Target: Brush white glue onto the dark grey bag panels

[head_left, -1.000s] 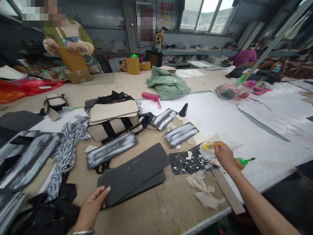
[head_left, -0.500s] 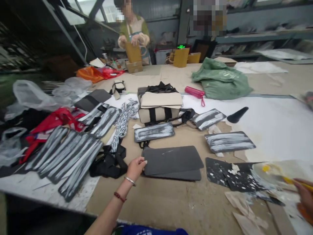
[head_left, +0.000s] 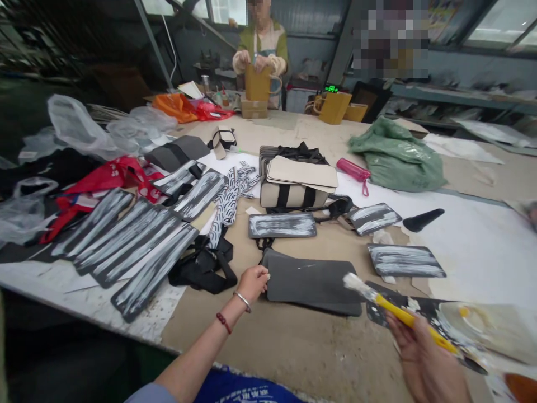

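My left hand point(head_left: 255, 282) pinches the left edge of a dark grey panel point(head_left: 310, 280), which rests on another like it on the brown table covering. A yellow-handled paintbrush point(head_left: 398, 313) is held in my right hand point(head_left: 428, 358). Its whitish bristles are over the panel's right end. Right of the panel lies a black sheet point(head_left: 380, 313) spattered with white. Beside it, a pale, wet-looking container point(head_left: 482, 322) holds something whitish with a yellow spot. Panels streaked with white lie around: one small panel point(head_left: 282, 225) behind, another point(head_left: 406, 261) at the right, and several long panels point(head_left: 138, 246) at the left.
Black straps point(head_left: 205, 268) lie left of my left hand. Behind the panels stand a stack of beige pieces point(head_left: 300, 173), a pink pouch point(head_left: 353, 169) and a green bag point(head_left: 398, 157). Across the table a person point(head_left: 262, 50) handles a mustard-coloured bag point(head_left: 257, 84).
My right hand has brought the paintbrush from beside the pale container leftward to the grey panel. My left hand stays at the panel's left edge. The camera view has shifted slightly.
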`<state>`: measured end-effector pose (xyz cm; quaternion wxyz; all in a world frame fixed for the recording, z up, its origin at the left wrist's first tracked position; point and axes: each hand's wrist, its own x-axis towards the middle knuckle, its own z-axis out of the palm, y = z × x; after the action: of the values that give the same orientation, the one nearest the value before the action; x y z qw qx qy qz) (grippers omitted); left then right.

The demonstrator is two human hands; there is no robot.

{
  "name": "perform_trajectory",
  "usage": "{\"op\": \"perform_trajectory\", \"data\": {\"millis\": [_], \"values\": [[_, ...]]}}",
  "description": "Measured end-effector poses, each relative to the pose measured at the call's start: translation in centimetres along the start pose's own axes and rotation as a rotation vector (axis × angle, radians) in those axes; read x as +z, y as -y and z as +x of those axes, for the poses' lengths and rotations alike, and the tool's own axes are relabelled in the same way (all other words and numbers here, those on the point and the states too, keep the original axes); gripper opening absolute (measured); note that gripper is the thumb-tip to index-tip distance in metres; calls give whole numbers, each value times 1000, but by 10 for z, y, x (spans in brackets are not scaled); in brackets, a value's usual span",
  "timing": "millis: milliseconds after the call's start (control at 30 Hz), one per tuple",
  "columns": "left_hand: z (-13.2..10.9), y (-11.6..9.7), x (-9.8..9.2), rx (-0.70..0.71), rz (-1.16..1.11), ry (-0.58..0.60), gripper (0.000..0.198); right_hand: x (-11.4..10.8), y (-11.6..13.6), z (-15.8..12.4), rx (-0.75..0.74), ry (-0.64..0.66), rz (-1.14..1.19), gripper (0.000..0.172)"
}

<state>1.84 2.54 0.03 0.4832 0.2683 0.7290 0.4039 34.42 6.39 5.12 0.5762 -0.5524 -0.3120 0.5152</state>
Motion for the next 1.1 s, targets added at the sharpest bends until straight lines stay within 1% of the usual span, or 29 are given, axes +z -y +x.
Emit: {"op": "perform_trajectory", "data": {"millis": [33, 100, 167, 233, 333, 433, 500, 533, 633, 733, 800, 833, 900, 967, 1000, 1033, 1100], "values": [[-1, 2, -2, -1, -4, 4, 11, 26, -7, -10, 88, 26, 43, 36], [-2, 5, -7, -6, -12, 11, 12, 73, -19, -27, 175, 87, 77, 40], [-2, 7, -12, -11, -23, 20, 12, 108, -32, -41, 215, 151, 67, 43], [-2, 10, -16, -16, -34, 30, 11, 130, -44, -50, 233, 190, 33, 46], [-1, 11, -20, -23, -46, 46, 11, 146, -60, -57, 237, 227, -34, 49], [0, 12, -21, -18, -48, 62, 12, 149, -69, -55, 204, 238, -111, 49], [1, 13, -21, -11, -46, 65, 10, 141, -69, -49, 145, 189, -173, 49], [0, 14, -21, -8, -43, 64, 10, 133, -67, -43, 105, 150, -206, 48], [-1, 14, -20, 8, -31, 45, 8, 96, -53, -19, -18, 14, -329, 49], [-3, 13, -20, 28, -13, 22, 8, 52, -34, 8, -122, -121, -576, 50], [-4, 13, -19, 38, 1, 8, 9, 31, -20, 17, -178, -192, -757, 50], [-5, 12, -19, 42, 7, 2, 10, 26, -13, 16, -211, -219, -831, 50], [-6, 13, -19, 55, 15, -8, 11, 27, -3, 3, -294, -247, -919, 52], [-6, 14, -19, 65, 14, -7, 13, 43, 0, -25, -362, -207, -903, 51], [-6, 15, -18, 69, 12, -3, 13, 56, -2, -42, -366, -153, -844, 49], [-5, 15, -18, 71, 10, 3, 14, 70, -6, -60, -347, -71, -761, 45], [-4, 16, -18, 78, 7, 18, 15, 99, -22, -92, -249, 96, -585, 40]]}}
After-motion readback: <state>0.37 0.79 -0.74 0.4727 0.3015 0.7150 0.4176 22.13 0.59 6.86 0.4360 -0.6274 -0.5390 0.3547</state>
